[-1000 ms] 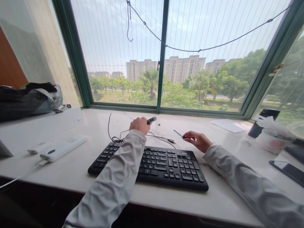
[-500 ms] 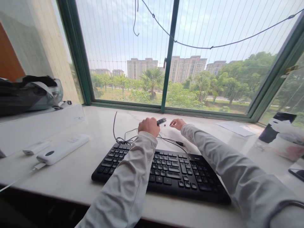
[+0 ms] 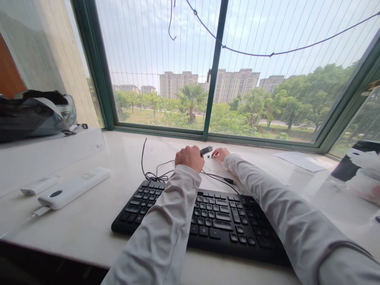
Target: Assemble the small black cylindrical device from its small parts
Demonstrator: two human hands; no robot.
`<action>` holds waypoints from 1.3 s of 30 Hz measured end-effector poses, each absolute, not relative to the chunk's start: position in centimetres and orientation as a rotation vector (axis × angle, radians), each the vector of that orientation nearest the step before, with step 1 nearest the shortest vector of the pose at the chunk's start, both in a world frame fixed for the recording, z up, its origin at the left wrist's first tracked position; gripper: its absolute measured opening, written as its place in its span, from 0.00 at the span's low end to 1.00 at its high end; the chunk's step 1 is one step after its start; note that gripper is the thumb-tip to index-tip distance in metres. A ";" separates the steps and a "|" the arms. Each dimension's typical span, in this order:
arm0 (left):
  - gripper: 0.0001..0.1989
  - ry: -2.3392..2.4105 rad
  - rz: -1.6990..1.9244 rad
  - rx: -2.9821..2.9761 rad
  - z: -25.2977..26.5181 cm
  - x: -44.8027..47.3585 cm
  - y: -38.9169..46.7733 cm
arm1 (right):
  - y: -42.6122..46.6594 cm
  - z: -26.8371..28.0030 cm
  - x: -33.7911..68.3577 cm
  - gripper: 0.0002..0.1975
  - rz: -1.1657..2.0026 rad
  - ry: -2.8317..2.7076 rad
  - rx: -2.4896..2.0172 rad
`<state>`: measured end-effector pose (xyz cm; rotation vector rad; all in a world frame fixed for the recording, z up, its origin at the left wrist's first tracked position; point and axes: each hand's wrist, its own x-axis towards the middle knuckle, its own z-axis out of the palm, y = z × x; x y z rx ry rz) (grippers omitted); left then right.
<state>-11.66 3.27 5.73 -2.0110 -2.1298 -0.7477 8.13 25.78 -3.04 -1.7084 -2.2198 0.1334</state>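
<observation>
My left hand point(image 3: 190, 158), in a closed grip, holds a slim dark tool point(image 3: 206, 150) whose narrow tip points right, above the table. The rest of the tool is hidden in the fist, so I cannot tell its kind. My right hand point(image 3: 220, 154) is at the table with its fingertips pinched together. A dark speck shows at those fingertips, too small to name. Just left of them lies a small dark piece point(image 3: 208, 156). Nearer to me a black keyboard point(image 3: 219, 225) lies under both forearms, partly covered by the sleeves. Its black cable ends in a plug point(image 3: 229, 181) behind the keys.
On the left lie a white power bank point(image 3: 74, 188) with a white cable and a smaller white device point(image 3: 39, 185). Behind them a white box point(image 3: 53, 158) bears a dark bag point(image 3: 38, 116). Paper point(image 3: 303, 160) and a plastic bag point(image 3: 366, 184) are at right. A window point(image 3: 204, 107) stands behind the table.
My right fingertips have come closer to the small dark piece and to the tool in my left hand. The view has shifted slightly. My left hand keeps its grip.
</observation>
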 end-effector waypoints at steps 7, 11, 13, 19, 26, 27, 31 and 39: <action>0.15 -2.113 -0.759 -2.006 5.7 -11.7 3.4 | 25.7 -2.9 8.2 0.12 0.151 -2.238 -1.711; 0.15 -2.112 -0.748 -1.999 5.7 -11.7 3.4 | 25.5 -2.8 8.2 0.12 0.155 -2.240 -1.713; 0.15 -2.107 -0.742 -1.999 5.7 -11.7 3.3 | 25.4 -2.7 8.2 0.12 0.156 -2.243 -1.715; 0.15 -2.101 -0.736 -2.000 5.8 -11.7 3.3 | 25.2 -2.6 8.1 0.13 0.164 -2.243 -1.712; 0.15 -2.107 -0.747 -1.967 5.8 -11.7 3.3 | 25.1 -2.0 8.3 0.15 0.143 -2.185 -1.744; 0.15 -2.099 -0.756 -1.961 5.7 -11.8 3.4 | 24.9 -1.7 8.5 0.15 0.134 -2.176 -1.745; 0.14 -2.078 -0.841 -1.965 5.5 -11.9 3.6 | 23.6 0.2 9.6 0.16 0.097 -2.180 -1.700; 0.18 -1.905 -2.214 -2.270 6.6 -10.9 3.3 | 14.0 5.0 13.3 0.16 0.072 -2.281 -1.293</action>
